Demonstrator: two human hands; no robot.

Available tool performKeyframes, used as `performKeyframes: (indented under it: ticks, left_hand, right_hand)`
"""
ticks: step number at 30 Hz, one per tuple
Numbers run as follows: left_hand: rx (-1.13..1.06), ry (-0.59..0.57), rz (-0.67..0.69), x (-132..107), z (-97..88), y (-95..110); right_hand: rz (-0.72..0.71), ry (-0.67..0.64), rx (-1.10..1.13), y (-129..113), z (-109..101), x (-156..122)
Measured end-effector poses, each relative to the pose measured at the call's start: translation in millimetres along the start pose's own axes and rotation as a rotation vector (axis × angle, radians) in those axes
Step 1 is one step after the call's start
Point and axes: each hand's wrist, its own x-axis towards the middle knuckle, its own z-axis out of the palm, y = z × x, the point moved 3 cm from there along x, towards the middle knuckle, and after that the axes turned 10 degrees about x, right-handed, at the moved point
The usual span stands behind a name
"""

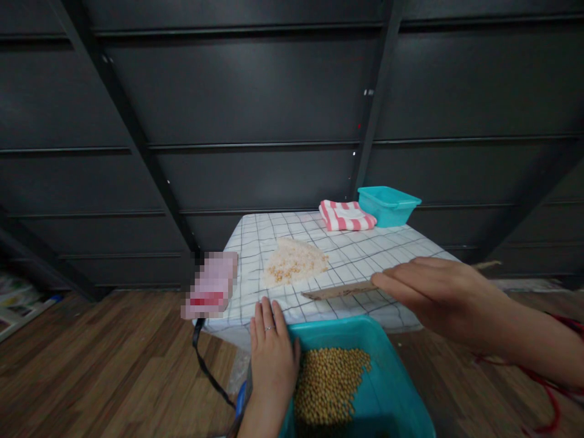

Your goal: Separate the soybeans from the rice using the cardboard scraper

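Observation:
My right hand (433, 292) grips a strip of brown cardboard (342, 291), held edge-on low over the front of the table, its far end showing past my wrist. My left hand (271, 347), a ring on one finger, lies with fingers stretched out at the table's front edge, against the left side of a teal basin (396, 365); its thumb is at the basin's rim. Yellowish round beans (331, 383) fill the basin's left part. On the checked cloth (365, 252) lies a pile of white grains (296, 255) with several yellow beans mixed in, mostly toward its near side.
A smaller teal basin (392, 210) stands at the table's back right, beside a folded red-and-white striped towel (347, 216). A blurred pink item (212, 283) is at the left table edge, with a black strap (205, 365) hanging below. Dark panels (255, 91) rise behind; the floor (137, 353) is wooden.

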Motion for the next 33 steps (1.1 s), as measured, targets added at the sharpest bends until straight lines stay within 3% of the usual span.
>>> performKeyframes:
  ticks: [3,8,14,21,25,33]
  left_hand:
    - [-0.016,-0.018,0.012,0.0,0.8,-0.7]
    - [-0.001,-0.014,0.013,0.8,-0.1,-0.5]
    - [0.065,0.027,0.028,1.8,-2.6,1.7]
    - [0.068,0.023,0.011,1.7,-3.8,0.7]
    - [0.082,0.04,0.021,1.8,-4.3,1.4]
    - [0.015,-0.002,0.054,-2.4,10.1,-7.4]
  right_hand:
    - [-0.127,-0.01,-0.129,6.0,11.1,-1.9]
    - [-0.139,-0.013,-0.084,1.7,28.1,-5.2]
    - [-0.258,0.066,-0.215,10.8,48.6,2.5]
    - [-0.252,0.092,-0.262,33.2,37.8,13.7]
    - [-0.231,0.133,-0.272,36.2,37.1,28.2]
    - [-0.277,0.07,-0.261,25.2,69.8,76.9]
